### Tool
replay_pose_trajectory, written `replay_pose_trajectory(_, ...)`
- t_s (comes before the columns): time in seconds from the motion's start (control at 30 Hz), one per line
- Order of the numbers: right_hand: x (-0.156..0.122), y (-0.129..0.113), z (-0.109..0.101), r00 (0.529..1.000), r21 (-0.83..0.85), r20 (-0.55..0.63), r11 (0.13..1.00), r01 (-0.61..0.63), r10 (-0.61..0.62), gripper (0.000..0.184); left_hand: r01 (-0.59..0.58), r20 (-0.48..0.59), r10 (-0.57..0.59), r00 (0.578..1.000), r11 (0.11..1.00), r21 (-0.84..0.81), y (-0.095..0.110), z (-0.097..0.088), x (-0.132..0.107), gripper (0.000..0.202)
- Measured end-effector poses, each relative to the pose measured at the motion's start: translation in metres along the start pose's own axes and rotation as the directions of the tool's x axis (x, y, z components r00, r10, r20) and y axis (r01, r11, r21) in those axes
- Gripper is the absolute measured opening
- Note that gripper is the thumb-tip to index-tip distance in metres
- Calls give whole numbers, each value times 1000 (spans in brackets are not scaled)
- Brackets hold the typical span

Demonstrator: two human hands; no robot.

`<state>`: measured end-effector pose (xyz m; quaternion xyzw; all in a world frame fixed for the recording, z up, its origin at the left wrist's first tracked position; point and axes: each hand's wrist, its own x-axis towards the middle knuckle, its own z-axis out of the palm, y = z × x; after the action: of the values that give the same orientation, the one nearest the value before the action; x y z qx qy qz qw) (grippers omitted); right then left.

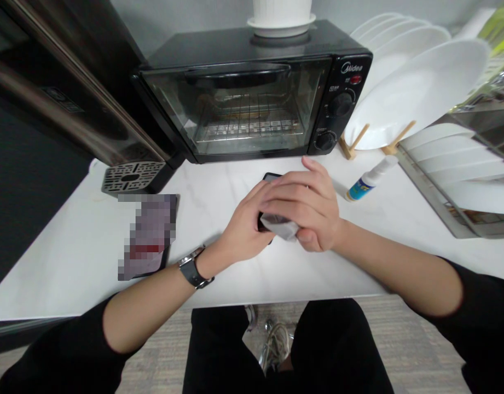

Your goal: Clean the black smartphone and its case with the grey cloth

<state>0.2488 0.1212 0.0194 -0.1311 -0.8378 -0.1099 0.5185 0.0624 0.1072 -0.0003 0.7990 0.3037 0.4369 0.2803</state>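
Observation:
Over the white counter, my two hands meet around a dark flat device, likely a phone, whose far corner shows above my fingers. My left hand, with a wristwatch on its wrist, grips the device from below. My right hand lies across the top with a small white cloth or wipe pressed under its fingers. Most of the device is hidden by both hands.
A black toaster oven stands at the back. A small white spray bottle lies to the right, next to white plates in a wooden rack. A blurred-out flat object lies left. A metal drip grille sits at far left.

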Motion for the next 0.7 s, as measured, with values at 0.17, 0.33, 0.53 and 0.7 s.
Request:
replay_pose_trajectory(0.17, -2, 11, 3, 934, -16, -92, 938, -347, 344, 40, 22, -32, -19, 999, 998, 66, 3, -2, -1, 23)
replay_pose_trajectory(0.33, 0, -3, 0, 1000, -42, -8, 999, 8, -8, 44, -65, -8, 65, 998, 998, 6, 2, -1, -2, 34)
replay_pose_trajectory(0.53, -2, 5, 4, 962, 6, -95, 967, -255, 254, 43, -23, -31, 24, 999, 999, 28, 3, -2, -2, 27)
replay_pose_trajectory(0.7, -6, 11, 13, 938, 126, -66, 935, -331, 340, 35, -14, -56, 13, 998, 1000, -17, 7, -5, -1, 24)
